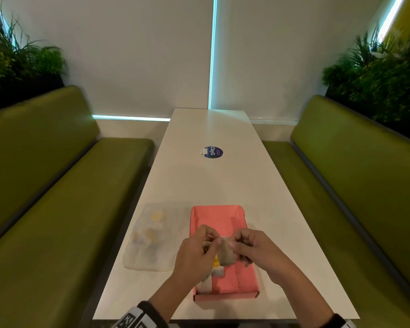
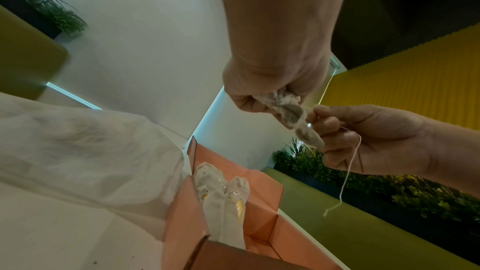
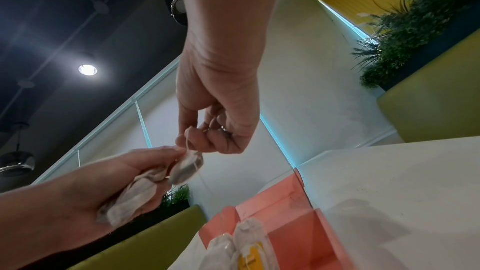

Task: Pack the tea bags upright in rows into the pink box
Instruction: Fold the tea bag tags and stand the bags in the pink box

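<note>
A long white table [image 1: 223,185] runs between two green benches [image 1: 45,185], with plants [image 1: 376,74] behind their backs. On the table near its front edge lies the open pink box [image 1: 244,278]; a clear plastic bag [image 1: 152,235] with more tea bags inside lies just beside the box at its 9 o'clock. A round blue sticker [image 1: 213,152] sits well apart at the box's 12 o'clock.

Both hands hover over the middle of the box. The left hand [image 1: 194,254] is curled around a small bunch of tea bags [image 3: 130,202], which lie in its palm with one bag sticking out past the fingertips towards 3 o'clock. The right hand [image 1: 258,249], just beside it at 3 o'clock, pinches that bag's string [image 2: 348,171] between thumb and forefinger; the string's loose end dangles below the hand.

Inside the box, at its near left corner around 7 o'clock under the left hand, a few packed tea bags [image 2: 226,202] stand upright side by side, one showing a yellow tag [image 3: 250,258].
</note>
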`<action>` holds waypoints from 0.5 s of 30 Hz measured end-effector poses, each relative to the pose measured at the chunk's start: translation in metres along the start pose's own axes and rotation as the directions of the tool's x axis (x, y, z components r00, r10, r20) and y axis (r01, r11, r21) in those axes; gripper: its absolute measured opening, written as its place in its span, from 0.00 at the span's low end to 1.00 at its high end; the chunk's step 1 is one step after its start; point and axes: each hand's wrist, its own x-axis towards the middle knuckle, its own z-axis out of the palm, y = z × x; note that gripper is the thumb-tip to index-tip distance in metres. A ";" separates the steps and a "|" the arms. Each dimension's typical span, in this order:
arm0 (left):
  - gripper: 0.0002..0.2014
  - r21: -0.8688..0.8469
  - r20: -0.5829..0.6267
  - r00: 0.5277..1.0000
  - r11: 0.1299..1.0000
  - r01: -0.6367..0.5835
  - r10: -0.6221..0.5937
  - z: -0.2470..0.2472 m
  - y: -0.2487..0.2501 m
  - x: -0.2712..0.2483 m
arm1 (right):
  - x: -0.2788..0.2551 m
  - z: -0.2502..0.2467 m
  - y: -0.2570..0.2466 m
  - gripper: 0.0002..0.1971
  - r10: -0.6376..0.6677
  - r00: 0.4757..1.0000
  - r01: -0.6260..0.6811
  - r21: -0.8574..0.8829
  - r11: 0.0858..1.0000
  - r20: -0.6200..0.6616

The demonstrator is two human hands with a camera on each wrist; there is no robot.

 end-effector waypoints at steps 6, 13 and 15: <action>0.05 -0.100 -0.053 0.999 0.995 -0.015 0.010 -0.003 0.004 0.002 | -0.005 0.011 0.018 0.06 0.120 0.988 -0.110 -0.099 0.989 0.098; 0.06 -0.089 -0.110 0.993 0.994 -0.059 0.049 -0.003 0.003 0.001 | -0.004 0.020 0.029 0.08 0.172 0.965 -0.140 -0.169 0.976 0.196; 0.04 -0.117 -0.089 0.995 0.992 -0.052 0.042 -0.003 0.003 0.001 | -0.002 0.021 0.031 0.09 0.194 0.958 -0.149 -0.211 0.966 0.212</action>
